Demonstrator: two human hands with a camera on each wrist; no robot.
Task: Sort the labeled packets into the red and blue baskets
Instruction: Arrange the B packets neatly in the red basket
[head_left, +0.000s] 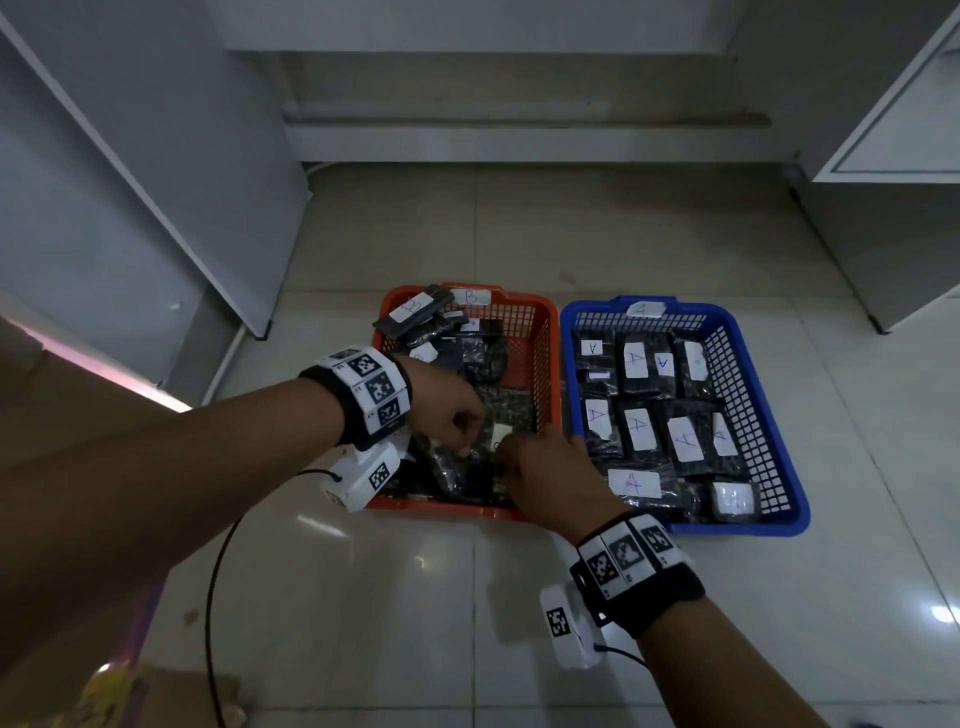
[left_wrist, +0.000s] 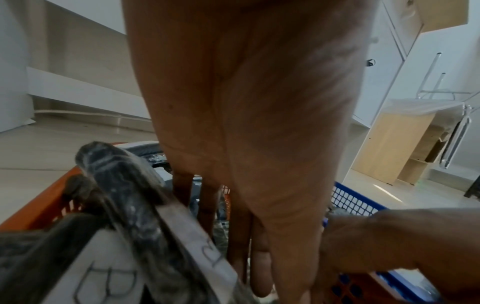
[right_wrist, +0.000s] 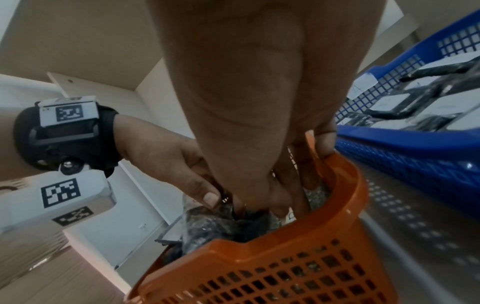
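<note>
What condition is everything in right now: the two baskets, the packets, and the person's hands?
Red basket: on the floor, partly filled with jumbled B packets.
Blue basket: beside it, holding A packets lying flat, labels up.
Packet: in the red basket between both hands, label letter hidden.
Left hand: inside the red basket, fingers curled on the packets.
Right hand: inside the red basket, fingers down among the packets; grip unclear.

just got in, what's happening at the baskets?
A person is sorting labeled packets on the floor. Both hands, left hand and right hand, are down in the red basket, working at a dark packet there. The blue basket beside it already holds packets marked A.
</note>
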